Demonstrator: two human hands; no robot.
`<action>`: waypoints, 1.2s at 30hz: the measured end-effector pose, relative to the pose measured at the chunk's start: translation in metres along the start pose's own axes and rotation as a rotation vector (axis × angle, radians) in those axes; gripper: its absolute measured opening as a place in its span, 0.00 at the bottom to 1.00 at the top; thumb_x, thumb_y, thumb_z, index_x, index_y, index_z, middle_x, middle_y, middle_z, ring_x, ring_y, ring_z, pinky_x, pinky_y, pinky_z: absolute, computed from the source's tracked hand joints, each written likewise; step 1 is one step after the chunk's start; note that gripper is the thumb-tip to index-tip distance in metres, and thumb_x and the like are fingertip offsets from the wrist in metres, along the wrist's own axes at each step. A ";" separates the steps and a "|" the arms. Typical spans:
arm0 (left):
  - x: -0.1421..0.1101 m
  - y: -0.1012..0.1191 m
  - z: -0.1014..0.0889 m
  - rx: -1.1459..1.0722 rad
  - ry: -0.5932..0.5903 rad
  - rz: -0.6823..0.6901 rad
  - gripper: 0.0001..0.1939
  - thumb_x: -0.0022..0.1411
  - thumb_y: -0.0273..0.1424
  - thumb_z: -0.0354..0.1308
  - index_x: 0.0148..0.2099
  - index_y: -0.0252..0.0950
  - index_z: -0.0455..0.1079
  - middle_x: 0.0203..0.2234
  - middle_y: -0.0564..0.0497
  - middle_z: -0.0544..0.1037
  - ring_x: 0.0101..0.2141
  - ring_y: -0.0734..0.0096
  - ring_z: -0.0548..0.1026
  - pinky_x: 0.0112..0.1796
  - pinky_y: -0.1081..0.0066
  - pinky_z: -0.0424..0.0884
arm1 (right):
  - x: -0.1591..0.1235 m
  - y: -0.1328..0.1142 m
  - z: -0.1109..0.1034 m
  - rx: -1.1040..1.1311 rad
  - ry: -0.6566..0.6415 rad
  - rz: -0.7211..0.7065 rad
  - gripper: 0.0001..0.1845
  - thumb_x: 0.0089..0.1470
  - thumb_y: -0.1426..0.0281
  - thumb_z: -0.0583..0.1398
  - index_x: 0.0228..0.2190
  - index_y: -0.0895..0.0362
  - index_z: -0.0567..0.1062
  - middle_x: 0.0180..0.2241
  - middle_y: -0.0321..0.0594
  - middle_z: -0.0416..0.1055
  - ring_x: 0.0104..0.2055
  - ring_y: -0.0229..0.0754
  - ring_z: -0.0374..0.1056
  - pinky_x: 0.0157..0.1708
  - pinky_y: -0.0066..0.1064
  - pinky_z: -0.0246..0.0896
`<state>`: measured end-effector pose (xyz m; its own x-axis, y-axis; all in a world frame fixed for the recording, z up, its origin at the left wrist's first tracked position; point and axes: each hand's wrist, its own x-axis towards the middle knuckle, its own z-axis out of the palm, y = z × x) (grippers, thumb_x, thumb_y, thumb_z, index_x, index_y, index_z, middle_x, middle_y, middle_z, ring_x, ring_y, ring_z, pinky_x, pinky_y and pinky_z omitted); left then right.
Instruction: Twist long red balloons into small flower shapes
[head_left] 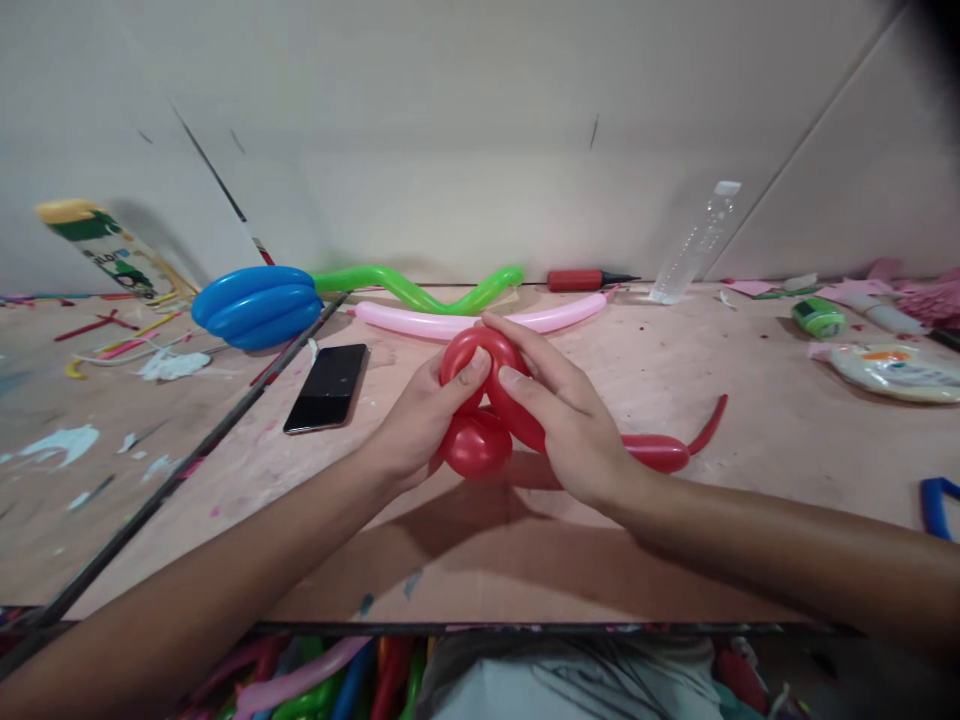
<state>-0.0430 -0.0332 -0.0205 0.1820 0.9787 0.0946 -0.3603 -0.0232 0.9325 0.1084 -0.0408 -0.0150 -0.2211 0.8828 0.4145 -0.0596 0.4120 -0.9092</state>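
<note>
A red modelling balloon (480,446) is bent into a loop with a round bulge below it, near the middle of the table. My left hand (424,410) wraps the left side of the loop, its thumb pressing on top. On the other side, my right hand (574,420) grips the balloon, thumb on the near face and fingers stretched over the far side. From behind my right hand the balloon's long end runs right and finishes in a thin uninflated tip. Where the balloon crosses itself is partly hidden by my fingers.
Behind my hands lie a pink balloon (420,322), a green one with blue loops (259,305) and a red hand pump (576,280). A phone (327,388) rests left. A plastic bottle (694,245) leans at the wall; a packet (896,370) lies right. More balloons (315,685) sit below the table edge.
</note>
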 end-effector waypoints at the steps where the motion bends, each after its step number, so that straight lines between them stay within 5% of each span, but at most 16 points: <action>1: 0.000 0.000 0.001 0.000 -0.003 -0.006 0.24 0.57 0.47 0.73 0.45 0.35 0.73 0.40 0.49 0.83 0.44 0.62 0.81 0.42 0.71 0.76 | 0.000 0.001 0.000 0.011 -0.001 0.008 0.23 0.64 0.67 0.59 0.59 0.50 0.75 0.64 0.35 0.71 0.69 0.47 0.61 0.72 0.45 0.50; 6: -0.008 -0.005 0.008 -0.031 -0.019 0.027 0.24 0.57 0.48 0.73 0.45 0.36 0.73 0.37 0.51 0.82 0.38 0.66 0.80 0.40 0.71 0.77 | -0.006 0.010 -0.002 0.042 0.009 -0.045 0.25 0.67 0.71 0.52 0.60 0.47 0.75 0.65 0.32 0.70 0.71 0.46 0.59 0.73 0.49 0.47; 11: -0.015 -0.010 0.012 -0.057 -0.010 0.066 0.22 0.58 0.45 0.73 0.47 0.37 0.73 0.41 0.52 0.81 0.41 0.68 0.79 0.46 0.71 0.76 | -0.013 0.021 -0.006 0.031 -0.117 -0.210 0.27 0.71 0.68 0.52 0.68 0.40 0.63 0.70 0.30 0.61 0.73 0.47 0.54 0.74 0.53 0.46; 20: -0.007 -0.010 0.004 0.035 0.052 0.108 0.28 0.53 0.42 0.76 0.51 0.38 0.71 0.41 0.51 0.81 0.41 0.68 0.80 0.43 0.71 0.77 | -0.005 0.019 -0.013 -0.244 -0.216 -0.348 0.32 0.68 0.73 0.50 0.69 0.40 0.61 0.72 0.28 0.57 0.77 0.44 0.42 0.76 0.52 0.37; 24: -0.008 -0.006 0.003 0.214 0.034 0.085 0.21 0.53 0.40 0.76 0.43 0.35 0.73 0.36 0.50 0.81 0.37 0.67 0.80 0.39 0.71 0.77 | 0.008 0.012 -0.030 -0.359 -0.360 -0.470 0.33 0.65 0.75 0.54 0.68 0.44 0.62 0.69 0.36 0.63 0.73 0.46 0.55 0.72 0.50 0.51; 26: -0.007 0.003 0.002 0.246 -0.019 0.037 0.19 0.53 0.38 0.75 0.41 0.36 0.74 0.34 0.50 0.81 0.35 0.65 0.80 0.37 0.69 0.78 | 0.013 0.006 -0.041 -0.429 -0.437 -0.523 0.35 0.63 0.76 0.55 0.68 0.44 0.61 0.66 0.37 0.67 0.67 0.46 0.63 0.68 0.46 0.60; 31: 0.008 0.047 0.010 0.476 -0.326 0.073 0.07 0.53 0.26 0.68 0.37 0.39 0.78 0.35 0.53 0.82 0.39 0.64 0.81 0.42 0.68 0.78 | 0.019 -0.019 -0.053 -0.674 -0.483 -0.654 0.39 0.55 0.78 0.60 0.65 0.41 0.67 0.69 0.31 0.62 0.67 0.51 0.64 0.68 0.46 0.61; 36: 0.036 0.081 0.035 0.772 -0.494 0.095 0.06 0.51 0.21 0.65 0.32 0.35 0.79 0.32 0.55 0.81 0.43 0.58 0.80 0.44 0.64 0.76 | 0.032 -0.051 -0.049 -0.881 -0.442 -0.561 0.22 0.54 0.76 0.65 0.50 0.49 0.76 0.61 0.35 0.73 0.60 0.60 0.71 0.58 0.48 0.73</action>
<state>-0.0339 -0.0072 0.0703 0.6170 0.7716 0.1548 0.2844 -0.4020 0.8703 0.1520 -0.0225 0.0467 -0.7141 0.4381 0.5460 0.4085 0.8942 -0.1832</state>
